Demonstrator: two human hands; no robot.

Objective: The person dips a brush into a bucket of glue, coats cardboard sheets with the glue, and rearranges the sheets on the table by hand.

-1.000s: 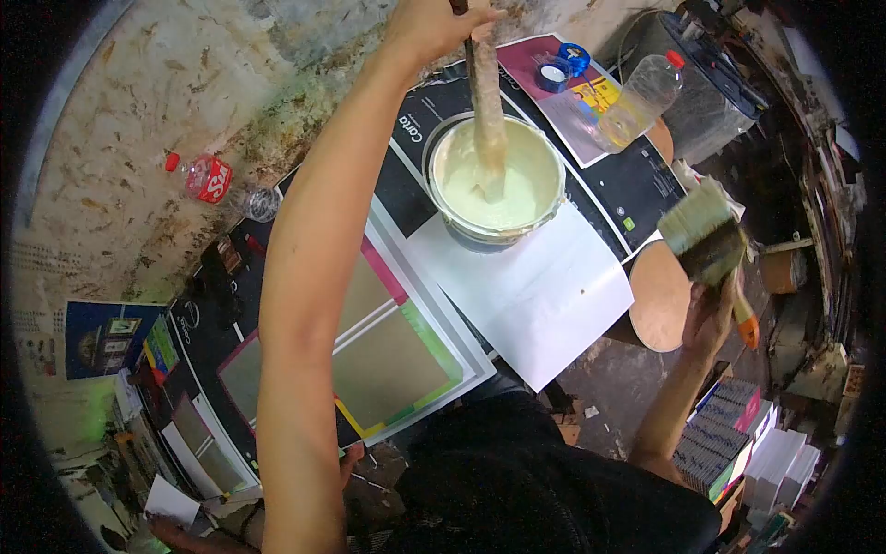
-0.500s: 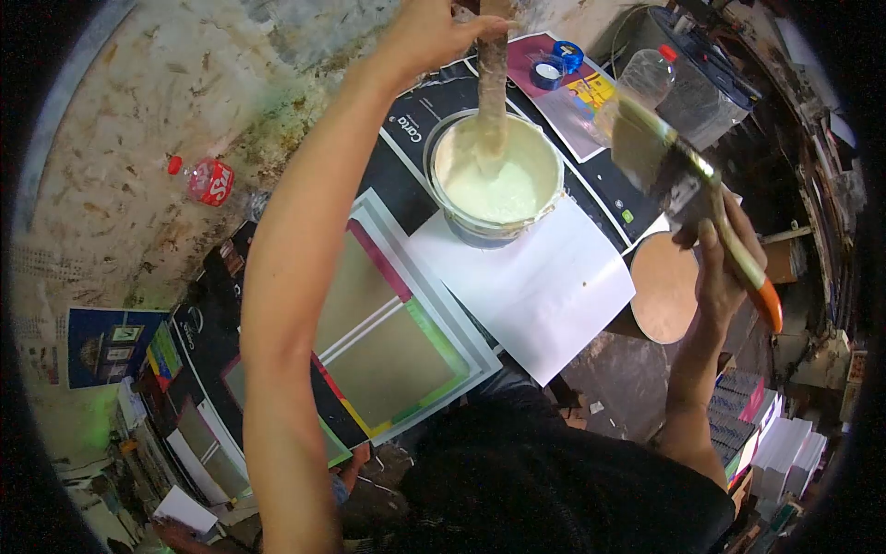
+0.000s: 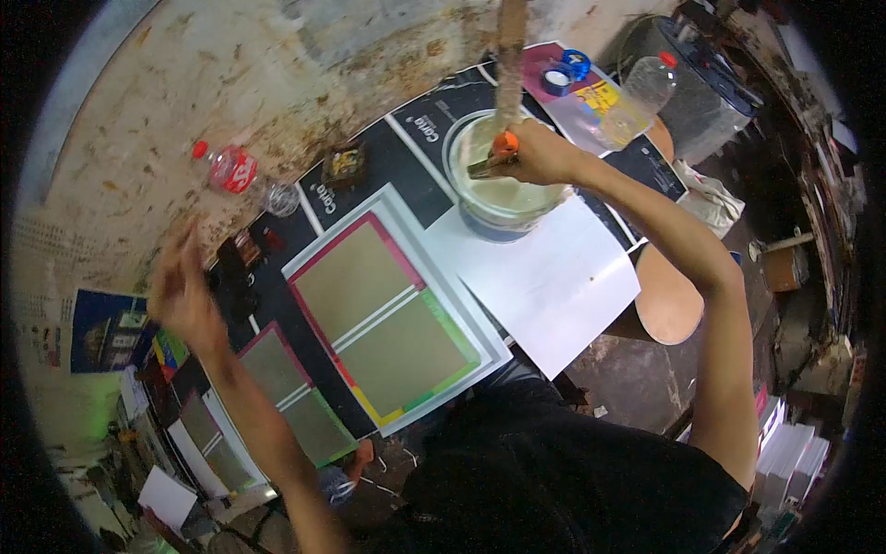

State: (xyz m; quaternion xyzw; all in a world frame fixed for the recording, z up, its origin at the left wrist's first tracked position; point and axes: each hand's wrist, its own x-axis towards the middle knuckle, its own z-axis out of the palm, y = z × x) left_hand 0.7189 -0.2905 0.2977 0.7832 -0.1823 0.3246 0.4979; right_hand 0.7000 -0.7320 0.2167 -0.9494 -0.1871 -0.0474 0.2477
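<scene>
My right hand (image 3: 540, 155) is over the bucket (image 3: 503, 224), wrapped around a paintbrush whose orange handle end (image 3: 505, 144) points up towards me. The bristles are hidden below the hand, inside the bucket. Pale creamy liquid fills part of the bucket. A flat wooden stick (image 3: 509, 65) stands in it, upright against the far side. Off to the left, my left hand (image 3: 185, 300) is in the air, blurred, with fingers stretched out and nothing visible in them. To its right lies a grey-framed board (image 3: 378, 332) with coloured edges, on the black table (image 3: 374, 162).
White paper (image 3: 554, 277) lies in front of the bucket. Two bottles, one with a red label (image 3: 233, 171) and one clear (image 3: 651, 83), stand near the wall and at the back right. Blue tape rolls (image 3: 557, 81) sit behind the bucket. Another panel (image 3: 277, 365) lies at left.
My right hand has brought the paintbrush from the right side to the bucket. My left hand has let go of the wooden stick and swung to the left.
</scene>
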